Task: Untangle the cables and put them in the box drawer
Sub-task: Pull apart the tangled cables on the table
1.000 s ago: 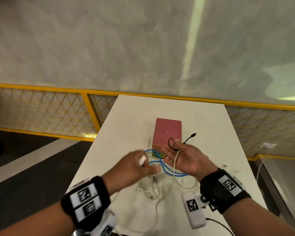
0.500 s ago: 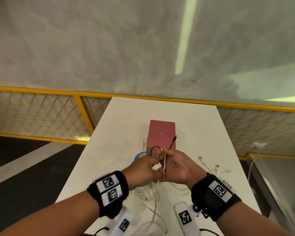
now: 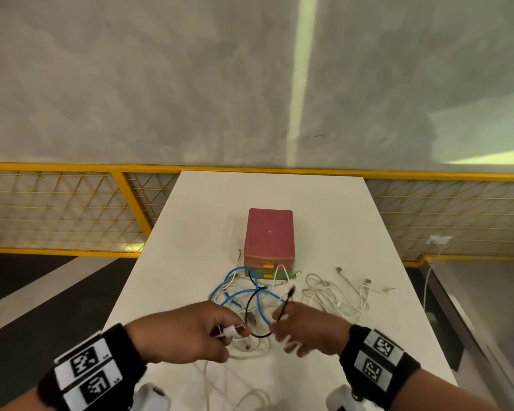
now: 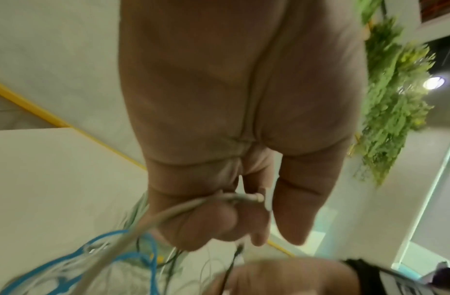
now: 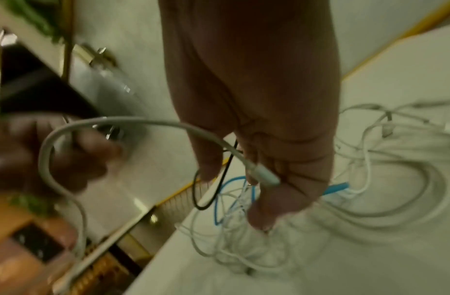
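A tangle of blue (image 3: 240,294), black (image 3: 251,304) and white cables lies on the white table (image 3: 190,232) in front of a red box (image 3: 269,232) with a green drawer (image 3: 263,275). My left hand (image 3: 235,331) pinches the plug of a white cable (image 4: 254,197) just above the pile. My right hand (image 3: 279,320) pinches the black cable, whose free end (image 3: 291,290) sticks up. In the right wrist view a white cable plug (image 5: 265,176) also lies across my right fingers (image 5: 277,209), beside the black cable (image 5: 225,169).
A second loose bunch of white cables (image 3: 336,295) is spread on the table right of the box. A yellow mesh railing (image 3: 72,209) runs behind the table, with a concrete wall beyond. The table drops off on the left and right.
My hands have drawn apart and sunk closer to the pile. The black cable end now stands up from my right fingers, and the white plug stays in my left hand.
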The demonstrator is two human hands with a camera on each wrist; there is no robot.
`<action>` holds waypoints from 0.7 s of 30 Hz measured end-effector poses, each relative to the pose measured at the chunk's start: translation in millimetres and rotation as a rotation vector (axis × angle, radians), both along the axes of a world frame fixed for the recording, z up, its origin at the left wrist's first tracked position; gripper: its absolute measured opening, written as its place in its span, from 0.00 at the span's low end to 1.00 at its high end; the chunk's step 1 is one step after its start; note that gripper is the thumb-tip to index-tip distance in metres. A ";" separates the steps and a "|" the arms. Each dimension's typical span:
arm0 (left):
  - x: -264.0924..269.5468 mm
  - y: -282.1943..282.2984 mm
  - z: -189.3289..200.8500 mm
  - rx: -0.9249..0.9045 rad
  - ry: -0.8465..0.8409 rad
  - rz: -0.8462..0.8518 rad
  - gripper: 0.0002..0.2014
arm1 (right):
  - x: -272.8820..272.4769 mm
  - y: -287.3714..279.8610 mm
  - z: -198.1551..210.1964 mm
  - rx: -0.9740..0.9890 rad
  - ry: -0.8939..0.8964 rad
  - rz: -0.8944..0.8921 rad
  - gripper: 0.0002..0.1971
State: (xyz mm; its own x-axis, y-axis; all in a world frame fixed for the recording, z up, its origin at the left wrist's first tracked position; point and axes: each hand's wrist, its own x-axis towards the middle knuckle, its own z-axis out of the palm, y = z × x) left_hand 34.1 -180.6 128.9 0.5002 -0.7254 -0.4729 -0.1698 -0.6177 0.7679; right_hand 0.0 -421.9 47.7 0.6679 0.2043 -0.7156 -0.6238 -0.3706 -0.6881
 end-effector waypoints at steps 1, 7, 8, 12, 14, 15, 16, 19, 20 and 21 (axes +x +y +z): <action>2.5 0.6 4.8 -0.018 -0.017 -0.005 0.20 | -2.6 -3.4 -0.3 -0.156 -0.009 0.122 0.17; 8.3 1.0 34.2 -0.212 -0.099 0.127 0.09 | 16.2 -48.9 18.7 -0.550 0.095 0.406 0.30; 7.9 0.7 39.5 -0.229 -0.094 0.145 0.09 | 24.4 -61.4 17.1 -0.546 0.056 0.283 0.26; 6.0 -5.0 51.5 -0.301 -0.033 0.288 0.26 | 57.8 -122.5 -11.6 -0.894 -0.365 -0.130 0.14; 2.8 -10.5 52.0 -0.390 -0.049 0.391 0.28 | 64.5 -140.0 -30.5 -1.026 -0.338 -0.153 0.10; 1.5 -13.7 50.9 -0.428 -0.063 0.427 0.27 | 65.8 -144.4 -41.7 -1.077 -0.280 -0.129 0.11; 1.4 -16.7 50.5 -0.466 -0.068 0.456 0.26 | 68.6 -145.7 -52.7 -1.129 -0.218 -0.090 0.13; 2.0 -22.7 45.1 -0.571 -0.028 0.500 0.23 | 71.4 -142.6 -75.6 -1.213 -0.132 -0.032 0.16; 1.9 -24.1 43.7 -0.591 -0.015 0.508 0.22 | 71.4 -141.8 -80.6 -1.237 -0.129 -0.031 0.16; 3.1 -25.0 42.6 -0.608 -0.007 0.518 0.22 | 72.9 -141.1 -84.4 -1.263 -0.139 -0.028 0.16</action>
